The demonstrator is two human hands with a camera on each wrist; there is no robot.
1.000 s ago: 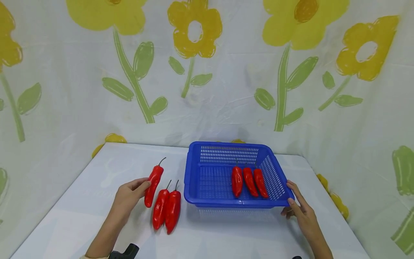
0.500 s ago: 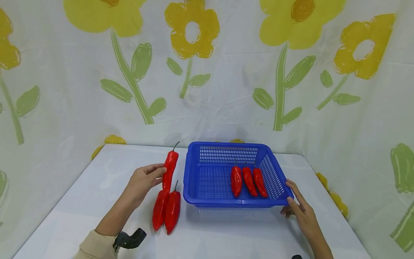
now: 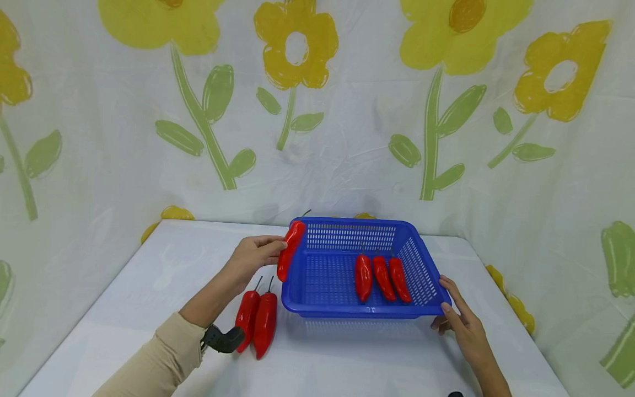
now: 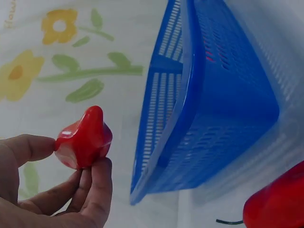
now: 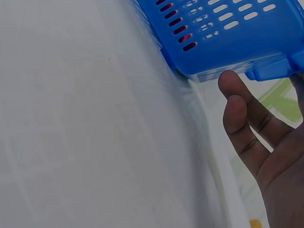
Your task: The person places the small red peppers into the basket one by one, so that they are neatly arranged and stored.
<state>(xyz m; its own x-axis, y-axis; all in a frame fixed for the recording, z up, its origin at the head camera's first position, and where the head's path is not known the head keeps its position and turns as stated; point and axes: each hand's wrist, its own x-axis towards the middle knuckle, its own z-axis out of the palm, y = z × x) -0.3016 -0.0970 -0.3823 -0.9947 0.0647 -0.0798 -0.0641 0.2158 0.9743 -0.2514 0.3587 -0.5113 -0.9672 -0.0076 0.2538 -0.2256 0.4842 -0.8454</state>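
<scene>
My left hand [image 3: 255,255] pinches a red chili pepper [image 3: 291,251] between thumb and fingers, with its stem pointing up and away. In the head view this pepper overlaps the left rim of the blue plastic basket [image 3: 342,310]; in the left wrist view the held pepper [image 4: 84,140] is beside the basket wall [image 4: 228,128], end-on. My right hand [image 3: 463,325] holds the basket's near right corner by the rim with thumb and index finger. Its other fingers [image 5: 240,116] are loosely bent below the rim. Inside the basket, three red peppers [image 3: 381,278] lie side by side toward the right.
Two more red peppers [image 3: 265,325] lie together on the white table [image 3: 342,358], left of the basket, partly behind the left wrist's black strap mount [image 3: 224,339]. A flower-printed cloth [image 3: 357,121] hangs behind and along both sides of the table.
My left hand has carried the pepper right and away from me, from above the two loose peppers to the basket's left rim. The right hand and basket stay put.
</scene>
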